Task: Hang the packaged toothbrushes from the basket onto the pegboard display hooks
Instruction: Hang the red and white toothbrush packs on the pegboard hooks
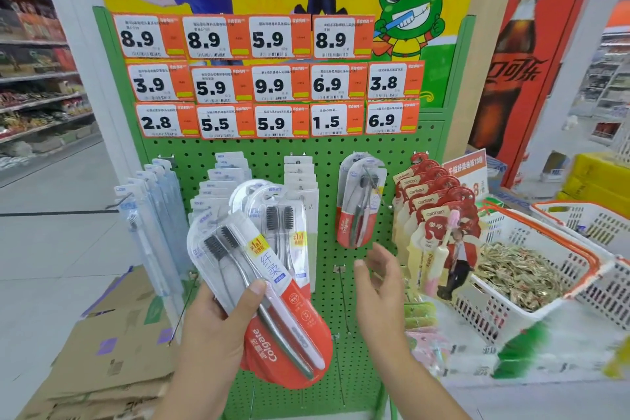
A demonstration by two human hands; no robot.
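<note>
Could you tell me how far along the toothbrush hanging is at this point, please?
Some looks done: Colgate packs already hang on one hook of the green pegboard. In hand: the left hand grips a small stack of Colgate toothbrush packs, while the right hand is open and holds nothing. Left: hanging that stack; a bare hook sits below the hung packs. No toothbrush basket is in view, so any remainder is unknown.

The toothbrush packs under my fingers are glossy clear plastic over red printed card. The pegboard is matt green painted metal with thin bare metal hooks. Right of it, the baskets are white plastic lattice; left, flattened cardboard looks dull and rough.
</note>
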